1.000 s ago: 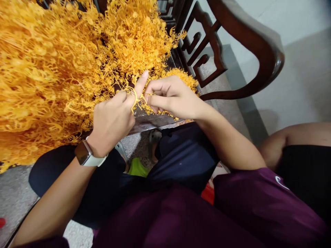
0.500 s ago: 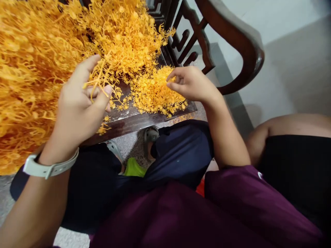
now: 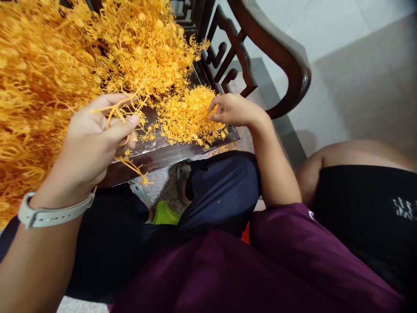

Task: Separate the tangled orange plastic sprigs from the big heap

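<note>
My left hand [image 3: 94, 134], with a pale strap on its wrist, is closed on a branching orange-yellow plastic sprig [image 3: 112, 108] at the bench's front edge. Thin stems stick out between thumb and fingers. My right hand [image 3: 236, 109] hovers at the right side of a low pile of small star-shaped orange pieces [image 3: 189, 115]. Its thumb and forefinger are curved and a little apart, with nothing visible between them. Behind and left of my hands rises a big heap of the same orange sprigs [image 3: 140, 48]. A loose sprig [image 3: 135, 167] hangs below my left hand, over the bench edge.
The dark wooden bench [image 3: 169, 154] has a curved, carved armrest [image 3: 293, 61] at the right. Another person in black [image 3: 361, 204] sits close on my right. A bright green object [image 3: 165, 213] lies on the speckled floor between my feet. Scattered orange bits lie under the bench end.
My left hand has lowered slightly and closed more on the sprig, whose stems now point left. A loose sprig shows beneath it. My right hand stays by the low pile; the view shifted slightly.
</note>
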Motion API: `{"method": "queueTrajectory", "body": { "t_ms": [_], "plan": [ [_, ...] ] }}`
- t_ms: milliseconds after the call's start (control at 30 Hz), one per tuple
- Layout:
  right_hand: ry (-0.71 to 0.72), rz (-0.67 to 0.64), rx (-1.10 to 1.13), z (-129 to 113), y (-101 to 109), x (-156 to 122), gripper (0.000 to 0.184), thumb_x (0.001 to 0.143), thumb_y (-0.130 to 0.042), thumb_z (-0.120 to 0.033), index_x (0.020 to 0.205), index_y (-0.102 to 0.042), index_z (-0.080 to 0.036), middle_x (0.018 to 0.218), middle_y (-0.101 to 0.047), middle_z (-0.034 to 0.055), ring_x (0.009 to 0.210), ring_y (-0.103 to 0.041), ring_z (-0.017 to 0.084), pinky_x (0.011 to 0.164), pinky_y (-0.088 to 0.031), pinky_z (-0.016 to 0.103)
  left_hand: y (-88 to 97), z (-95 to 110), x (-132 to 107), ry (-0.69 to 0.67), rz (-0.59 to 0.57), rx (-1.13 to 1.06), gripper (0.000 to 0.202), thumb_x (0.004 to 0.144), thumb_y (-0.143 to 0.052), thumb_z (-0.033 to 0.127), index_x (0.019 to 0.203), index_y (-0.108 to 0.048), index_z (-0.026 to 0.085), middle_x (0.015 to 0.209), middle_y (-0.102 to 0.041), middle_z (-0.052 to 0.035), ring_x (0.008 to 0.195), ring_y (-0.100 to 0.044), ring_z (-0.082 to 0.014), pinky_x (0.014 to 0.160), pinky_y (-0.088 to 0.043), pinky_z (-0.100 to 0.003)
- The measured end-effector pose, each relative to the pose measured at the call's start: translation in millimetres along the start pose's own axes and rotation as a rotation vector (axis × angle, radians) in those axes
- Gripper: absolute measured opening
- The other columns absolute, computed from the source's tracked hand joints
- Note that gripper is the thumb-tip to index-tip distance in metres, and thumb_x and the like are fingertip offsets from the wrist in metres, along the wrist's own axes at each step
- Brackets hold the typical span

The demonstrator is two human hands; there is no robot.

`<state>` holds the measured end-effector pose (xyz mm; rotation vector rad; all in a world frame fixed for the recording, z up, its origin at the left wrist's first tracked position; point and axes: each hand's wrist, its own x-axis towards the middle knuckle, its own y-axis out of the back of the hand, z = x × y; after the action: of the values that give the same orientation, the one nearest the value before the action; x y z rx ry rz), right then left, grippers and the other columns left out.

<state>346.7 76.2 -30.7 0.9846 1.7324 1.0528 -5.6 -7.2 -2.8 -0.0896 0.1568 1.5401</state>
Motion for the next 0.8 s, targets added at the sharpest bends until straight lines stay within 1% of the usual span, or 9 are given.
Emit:
{"method": "queueTrajectory", "body": {
  "t_ms": [100, 233, 367, 467, 500, 567, 633, 700, 800],
  "plan": [
    [0.001, -0.132, -0.067, 3.1, 0.6, -0.5, 0.022, 0.091, -0.078, -0.027, 0.109, -0.082, -0.015, 0.095, -0.08, 0.0081, 0.087, -0.072, 0.024, 0.08, -0.052, 0.037, -1.0, 2.3, -1.5, 0.001, -0.014, 0.015, 0.04, 0.089, -0.082, 0.01, 0.128, -0.078, 0.016, 0.054, -0.058, 0.006, 0.037, -0.044, -0.0068, 0.035, -0.026, -0.021],
    [0.016, -0.266, -0.057, 3.6, -1.2, 1.0, 0.033, 0.093, -0.078, -0.029, 0.123, -0.079, -0.015, 0.1, -0.081, 0.0091, 0.087, -0.072, 0.023, 0.078, -0.051, 0.036, -1.7, 3.6, -2.5, 0.011, -0.017, 0.002, 0.039, 0.084, -0.085, 0.008, 0.122, -0.079, 0.016, 0.056, -0.059, 0.0047, 0.041, -0.052, -0.0087, 0.035, -0.03, -0.018],
    [0.057, -0.235, -0.05, 7.0, -2.1, 1.8, 0.033, 0.093, -0.077, -0.028, 0.124, -0.079, -0.016, 0.1, -0.081, 0.0086, 0.087, -0.072, 0.023, 0.079, -0.051, 0.036, -2.8, 5.0, -3.5, 0.043, -0.033, -0.063, 0.04, 0.08, -0.088, 0.01, 0.119, -0.08, 0.018, 0.056, -0.059, 0.0041, 0.043, -0.05, -0.0099, 0.036, -0.028, -0.02],
    [0.142, -0.133, 0.018, 0.3, -1.8, -1.8, 0.024, 0.095, -0.077, -0.031, 0.112, -0.08, -0.015, 0.093, -0.079, 0.0073, 0.082, -0.068, 0.021, 0.078, -0.048, 0.035, -4.4, 7.3, -4.9, 0.07, -0.041, -0.196, 0.031, 0.084, -0.086, 0.015, 0.113, -0.077, 0.019, 0.052, -0.05, 0.0068, 0.04, -0.036, -0.0091, 0.037, -0.021, -0.023],
    [0.191, -0.1, 0.085, -6.8, -1.9, -4.1, 0.024, 0.097, -0.076, -0.036, 0.109, -0.079, -0.016, 0.092, -0.078, 0.0068, 0.081, -0.067, 0.02, 0.077, -0.048, 0.034, -5.5, 8.3, -5.5, 0.078, -0.044, -0.251, 0.024, 0.088, -0.082, 0.016, 0.111, -0.077, 0.019, 0.051, -0.048, 0.0073, 0.04, -0.03, -0.0085, 0.039, -0.019, -0.024],
    [0.333, -0.073, 0.277, -28.8, -2.6, -10.4, 0.033, 0.103, -0.072, -0.049, 0.106, -0.078, -0.016, 0.092, -0.077, 0.006, 0.081, -0.066, 0.019, 0.076, -0.048, 0.032, -8.4, 9.9, -6.3, 0.104, -0.037, -0.36, 0.011, 0.097, -0.073, 0.018, 0.107, -0.075, 0.021, 0.053, -0.043, 0.0073, 0.043, -0.022, -0.0089, 0.042, -0.017, -0.026],
    [0.487, -0.103, 0.46, -57.8, -4.3, -18.3, 0.044, 0.107, -0.066, -0.059, 0.106, -0.076, -0.016, 0.094, -0.077, 0.005, 0.083, -0.065, 0.017, 0.076, -0.047, 0.03, -11.8, 10.3, -6.8, 0.133, -0.004, -0.424, 0.008, 0.104, -0.064, 0.022, 0.101, -0.071, 0.024, 0.056, -0.041, 0.0063, 0.046, -0.021, -0.0107, 0.044, -0.018, -0.029],
    [0.585, -0.16, 0.547, -87.1, -7.6, -25.5, 0.047, 0.11, -0.062, -0.061, 0.111, -0.076, -0.016, 0.093, -0.075, 0.0035, 0.082, -0.064, 0.015, 0.076, -0.046, 0.029, -14.3, 8.6, -7.1, 0.163, 0.032, -0.394, 0.015, 0.108, -0.059, 0.03, 0.097, -0.067, 0.026, 0.06, -0.042, 0.0044, 0.048, -0.026, -0.0125, 0.046, -0.025, -0.03],
    [0.65, -0.243, 0.513, -117.7, -16.0, -29.9, 0.049, 0.107, -0.069, -0.063, 0.119, -0.076, -0.016, 0.092, -0.074, 0.0033, 0.078, -0.061, 0.015, 0.073, -0.043, 0.029, -14.0, 3.5, -7.7, 0.172, 0.02, -0.215, 0.027, 0.109, -0.054, 0.05, 0.101, -0.068, 0.028, 0.071, -0.058, -0.0014, 0.054, -0.04, -0.0147, 0.053, -0.038, -0.033]
  ]
}}
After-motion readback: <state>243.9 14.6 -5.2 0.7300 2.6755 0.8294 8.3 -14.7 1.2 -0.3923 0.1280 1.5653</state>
